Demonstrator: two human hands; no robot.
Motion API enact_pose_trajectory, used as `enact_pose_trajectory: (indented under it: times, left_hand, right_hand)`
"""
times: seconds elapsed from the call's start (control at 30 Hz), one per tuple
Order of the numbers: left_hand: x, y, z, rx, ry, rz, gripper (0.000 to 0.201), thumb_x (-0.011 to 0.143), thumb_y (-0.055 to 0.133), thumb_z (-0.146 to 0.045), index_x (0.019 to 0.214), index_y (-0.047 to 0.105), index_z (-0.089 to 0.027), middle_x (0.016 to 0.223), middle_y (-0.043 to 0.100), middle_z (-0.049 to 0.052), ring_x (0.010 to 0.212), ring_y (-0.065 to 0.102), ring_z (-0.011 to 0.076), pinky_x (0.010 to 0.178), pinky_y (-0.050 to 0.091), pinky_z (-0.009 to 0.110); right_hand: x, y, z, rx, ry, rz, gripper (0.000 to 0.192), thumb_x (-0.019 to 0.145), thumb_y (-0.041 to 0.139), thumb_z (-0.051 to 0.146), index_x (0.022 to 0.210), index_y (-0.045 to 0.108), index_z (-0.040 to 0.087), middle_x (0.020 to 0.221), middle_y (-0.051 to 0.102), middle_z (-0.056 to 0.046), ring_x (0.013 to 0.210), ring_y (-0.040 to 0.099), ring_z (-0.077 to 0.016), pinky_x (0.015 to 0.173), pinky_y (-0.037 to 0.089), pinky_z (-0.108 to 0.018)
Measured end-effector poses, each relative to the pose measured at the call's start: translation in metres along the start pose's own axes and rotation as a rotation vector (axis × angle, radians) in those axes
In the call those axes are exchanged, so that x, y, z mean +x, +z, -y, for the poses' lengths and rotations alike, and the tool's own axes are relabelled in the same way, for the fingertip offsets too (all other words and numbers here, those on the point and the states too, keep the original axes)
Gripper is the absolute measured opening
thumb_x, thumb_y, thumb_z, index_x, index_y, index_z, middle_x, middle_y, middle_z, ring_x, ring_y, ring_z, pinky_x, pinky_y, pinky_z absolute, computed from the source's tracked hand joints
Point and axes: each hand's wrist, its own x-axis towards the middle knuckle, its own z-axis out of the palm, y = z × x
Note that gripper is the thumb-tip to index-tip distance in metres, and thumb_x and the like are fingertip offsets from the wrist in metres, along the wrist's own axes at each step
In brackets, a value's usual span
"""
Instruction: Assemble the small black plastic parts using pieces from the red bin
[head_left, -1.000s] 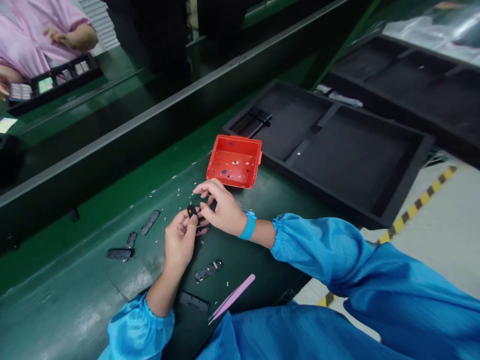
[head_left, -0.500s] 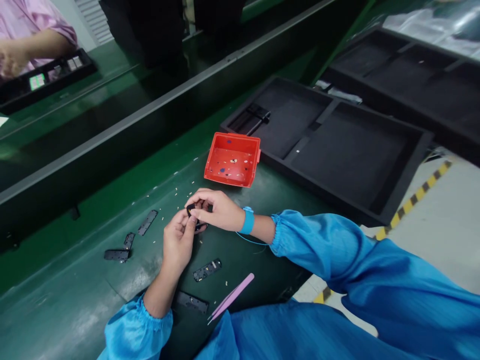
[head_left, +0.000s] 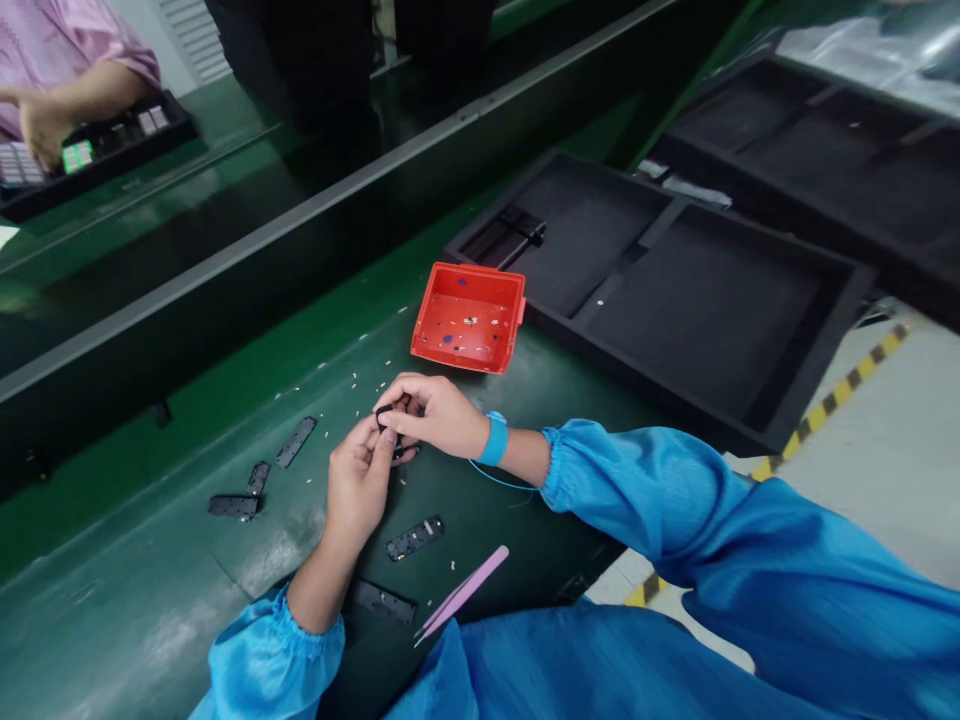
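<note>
Both hands meet over the green mat, pinching a small black plastic part (head_left: 385, 416) between their fingertips. My left hand (head_left: 361, 474) grips it from below and to the left, thumb pointing up. On the upper right side my right hand (head_left: 433, 415), with a blue wrist strap (head_left: 495, 440), presses its thumb on the same part. Fingers cover most of it, so its full shape is hidden. Below the hands lies a black part with metal contacts (head_left: 415, 538). Pink tweezers (head_left: 472, 590) rest near my body, beside another black part (head_left: 384, 603).
A red bin (head_left: 468, 284) with tiny scraps stands beyond the hands. Several black parts (head_left: 296, 442) and small pale bits lie to the left. A large black divided tray (head_left: 720, 310) is at the right. Across the partition, a person's hand (head_left: 45, 125) is over a black tray (head_left: 169, 125).
My hands stay on the same black part, with only a slight shift of the fingers. The co-worker's hand has moved right over their tray. The view has shifted slightly.
</note>
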Motion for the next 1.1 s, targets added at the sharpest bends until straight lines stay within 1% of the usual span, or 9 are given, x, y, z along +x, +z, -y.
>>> enact_pose_trajectory:
  times: [0.23,0.33,0.43,0.53,0.67,0.77,0.87,1.0,1.1]
  left_hand:
    - [-0.004,-0.007,0.005,0.288,0.146,-0.068,0.026,0.090,0.066,-0.038,0.108,0.074,-0.020,0.099,0.077,0.006,0.087,0.073,0.0214,0.083,0.059,0.032]
    - [0.001,-0.011,0.005,0.141,0.131,-0.132,0.026,0.086,0.071,-0.038,0.106,0.074,-0.020,0.106,0.074,0.007,0.096,0.071,0.0209,0.085,0.058,0.030]
    - [0.007,-0.012,0.002,-0.106,0.048,-0.200,0.028,0.081,0.078,-0.038,0.101,0.073,-0.020,0.093,0.074,0.004,0.085,0.071,0.0161,0.077,0.058,0.026]
    - [0.007,-0.011,0.000,-0.190,0.027,-0.209,0.023,0.075,0.083,-0.033,0.090,0.074,-0.018,0.081,0.074,0.001,0.073,0.069,0.0126,0.072,0.056,0.022]
    - [0.003,-0.011,0.000,-0.155,0.022,-0.173,0.020,0.077,0.082,-0.033,0.086,0.073,-0.017,0.080,0.075,0.001,0.072,0.070,0.0123,0.074,0.057,0.023]
    - [0.005,-0.015,-0.003,-0.059,0.080,-0.193,0.030,0.083,0.077,-0.040,0.102,0.073,-0.017,0.091,0.076,0.005,0.079,0.072,0.0146,0.076,0.059,0.026]
    - [0.012,-0.022,-0.004,0.015,0.185,-0.318,0.040,0.091,0.064,-0.051,0.114,0.068,-0.017,0.094,0.074,0.006,0.076,0.073,0.0151,0.065,0.060,0.025]
    - [0.021,-0.026,0.003,0.067,0.187,-0.355,0.041,0.096,0.054,-0.055,0.102,0.068,-0.016,0.079,0.069,0.003,0.063,0.070,0.0128,0.052,0.056,0.020]
    - [0.021,-0.025,0.007,0.128,0.198,-0.337,0.039,0.096,0.055,-0.053,0.099,0.069,-0.017,0.080,0.070,0.004,0.067,0.071,0.0131,0.054,0.056,0.020]
  right_hand:
    - [-0.001,0.003,0.000,0.004,0.019,0.049,0.011,0.077,0.066,0.014,0.084,0.058,0.017,0.080,0.058,0.003,0.067,0.058,-0.0090,0.062,0.051,-0.023]
    - [-0.005,0.000,0.006,-0.172,-0.125,-0.018,0.019,0.077,0.070,0.014,0.091,0.057,0.018,0.090,0.058,0.000,0.078,0.058,-0.0121,0.071,0.052,-0.027]
    - [-0.013,0.000,0.010,-0.438,-0.320,-0.106,0.022,0.083,0.074,0.025,0.092,0.055,0.019,0.094,0.059,-0.004,0.088,0.057,-0.0175,0.078,0.051,-0.032]
    - [-0.020,0.004,0.009,-0.650,-0.489,-0.075,0.015,0.089,0.068,0.025,0.087,0.055,0.019,0.093,0.061,-0.006,0.087,0.057,-0.0190,0.078,0.051,-0.033]
    - [-0.020,0.007,0.007,-0.762,-0.525,-0.054,0.010,0.094,0.056,0.015,0.084,0.056,0.019,0.089,0.061,-0.006,0.083,0.058,-0.0174,0.076,0.049,-0.031]
    - [-0.023,0.001,0.013,-0.872,-0.490,-0.011,0.011,0.094,0.054,0.016,0.085,0.058,0.018,0.088,0.061,-0.006,0.082,0.056,-0.0177,0.074,0.046,-0.030]
    - [-0.033,-0.005,0.025,-1.003,-0.524,0.275,0.010,0.096,0.057,0.023,0.088,0.060,0.018,0.087,0.060,-0.005,0.078,0.054,-0.0181,0.068,0.041,-0.031]
    - [-0.053,-0.001,0.036,-1.039,-0.606,0.800,0.011,0.096,0.056,0.024,0.088,0.060,0.018,0.086,0.060,-0.004,0.076,0.055,-0.0178,0.068,0.040,-0.032]
    - [-0.064,0.010,0.035,-1.049,-0.579,0.900,0.009,0.096,0.055,0.023,0.092,0.061,0.018,0.089,0.062,-0.004,0.081,0.058,-0.0192,0.074,0.042,-0.034]
